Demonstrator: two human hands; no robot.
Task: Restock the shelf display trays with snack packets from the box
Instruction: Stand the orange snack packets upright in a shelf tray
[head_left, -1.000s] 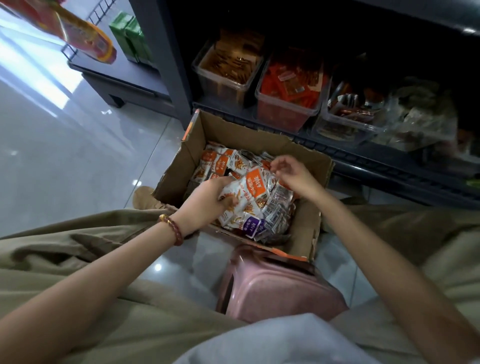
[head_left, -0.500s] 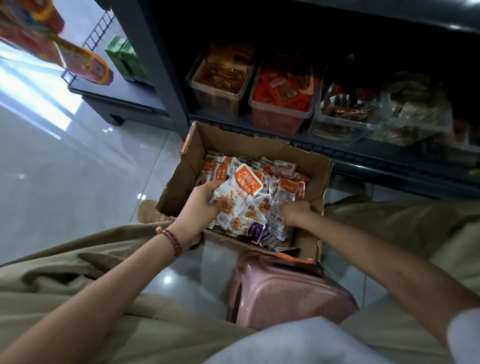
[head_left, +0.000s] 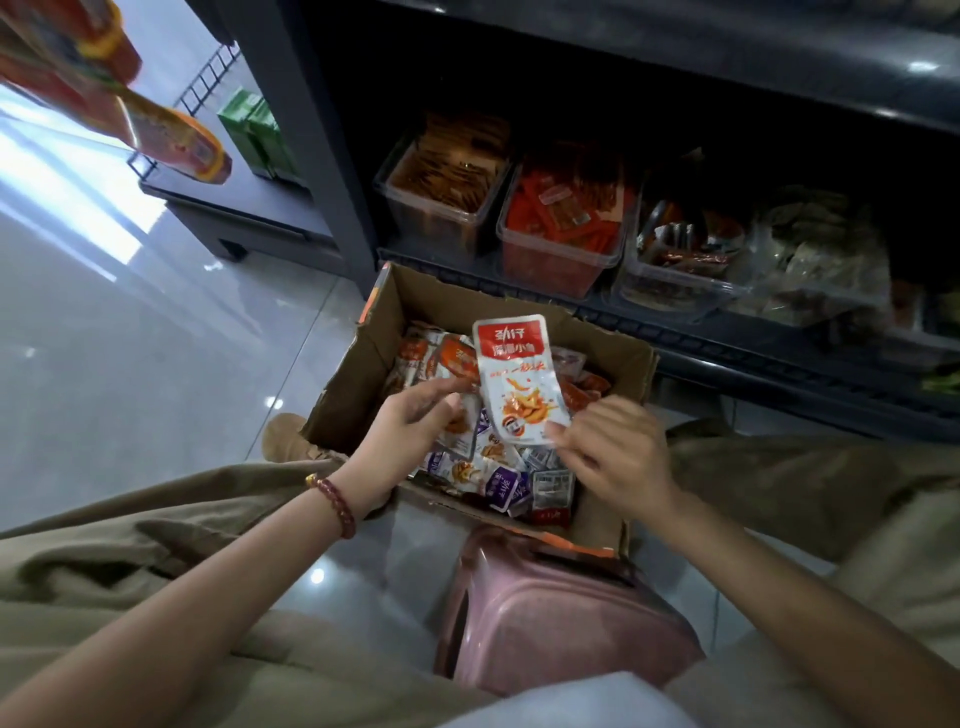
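Observation:
An open cardboard box (head_left: 613, 353) on the floor between my knees holds several snack packets in orange, white and purple. My right hand (head_left: 608, 447) pinches the lower right corner of a white packet with a red top (head_left: 517, 379), held upright above the box. My left hand (head_left: 410, 421) grips a bunch of smaller packets (head_left: 460, 426) just left of it, over the box. On the low dark shelf behind stand clear display trays: one with brown packets (head_left: 441, 208), one with red packets (head_left: 558, 260), one nearly bare (head_left: 670, 291).
A pink plastic stool (head_left: 561, 618) sits under me, touching the box's near edge. Farther right on the shelf are more clear trays (head_left: 821, 270) with pale packets. A second shelf unit with green boxes (head_left: 254, 130) stands at the left. Glossy tile floor (head_left: 130, 338) lies to the left.
My right hand rose from the near side of the box holding the white and red packet upright. My left hand lifted slightly with its bunch of packets.

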